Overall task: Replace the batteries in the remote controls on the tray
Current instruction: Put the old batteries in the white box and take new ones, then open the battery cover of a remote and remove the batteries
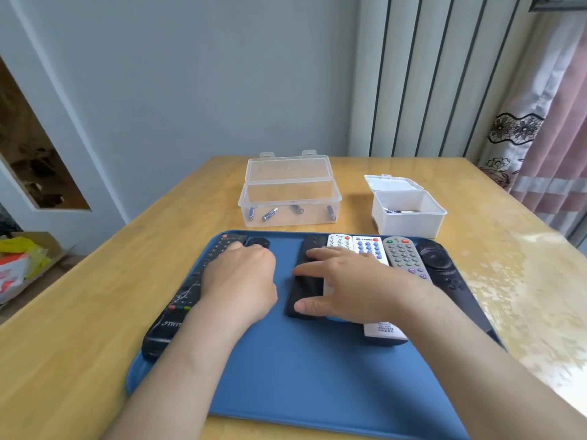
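**Taking up the black remote**

On the blue rimmed tray [286, 376], my right hand [352, 281] lies spread over the slim black plastic remote control [303, 292], not yet gripping. My left hand [241, 274] is curled; whether it holds anything, I cannot tell. The remote looks light, rigid and smooth, so I'd pinch its long edges.

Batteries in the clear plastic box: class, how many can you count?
4, all lying on the floor of the clear plastic box: far left, left of centre, right of centre, far right. None seem hidden.

Six remotes [403, 258] flat on blue tray [305, 376]
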`<state>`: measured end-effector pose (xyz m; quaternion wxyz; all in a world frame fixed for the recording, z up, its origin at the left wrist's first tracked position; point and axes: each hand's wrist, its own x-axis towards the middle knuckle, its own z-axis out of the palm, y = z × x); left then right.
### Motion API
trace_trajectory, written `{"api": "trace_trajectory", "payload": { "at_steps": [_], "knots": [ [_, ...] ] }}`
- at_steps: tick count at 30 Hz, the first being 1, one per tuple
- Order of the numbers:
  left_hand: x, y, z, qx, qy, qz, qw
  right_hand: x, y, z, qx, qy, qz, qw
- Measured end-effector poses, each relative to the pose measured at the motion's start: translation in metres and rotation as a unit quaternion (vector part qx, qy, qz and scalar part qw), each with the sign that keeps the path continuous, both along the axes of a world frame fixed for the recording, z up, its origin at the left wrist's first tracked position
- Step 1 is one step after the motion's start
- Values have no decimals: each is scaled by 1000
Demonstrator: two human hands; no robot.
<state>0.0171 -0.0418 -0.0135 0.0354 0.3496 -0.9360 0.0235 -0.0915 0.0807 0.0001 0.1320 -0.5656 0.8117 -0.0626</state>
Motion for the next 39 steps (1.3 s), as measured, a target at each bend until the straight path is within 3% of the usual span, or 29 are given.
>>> {"api": "trace_trajectory", "payload": {
  "at_steps": [5,11,14,18,22,27,33,39],
  "knots": [
    [-4,-4,-12,34,50,-51,997,-10,1,-2,-40,5,-31,999],
    [2,-9,-7,33,43,-33,998,-18,7,6,-126,-52,-47,990],
    [-16,-11,25,62,121,-46,990,-30,3,23,-206,-140,-59,967],
    [-68,-36,76,110,228,-61,965,-60,-27,55,-245,-92,-97,960],
    [-101,-84,79,108,124,-61,984,-88,-64,75,-189,-37,-122,974],
    [-117,-124,61,128,63,-32,989,-111,-107,62,-69,61,-125,988],
    [-144,-143,46,186,-18,-39,982,-125,-144,43,79,225,-96,966],
    [-159,-149,33,102,-95,-60,988,-136,-164,33,154,269,-71,948]
  ]
}}
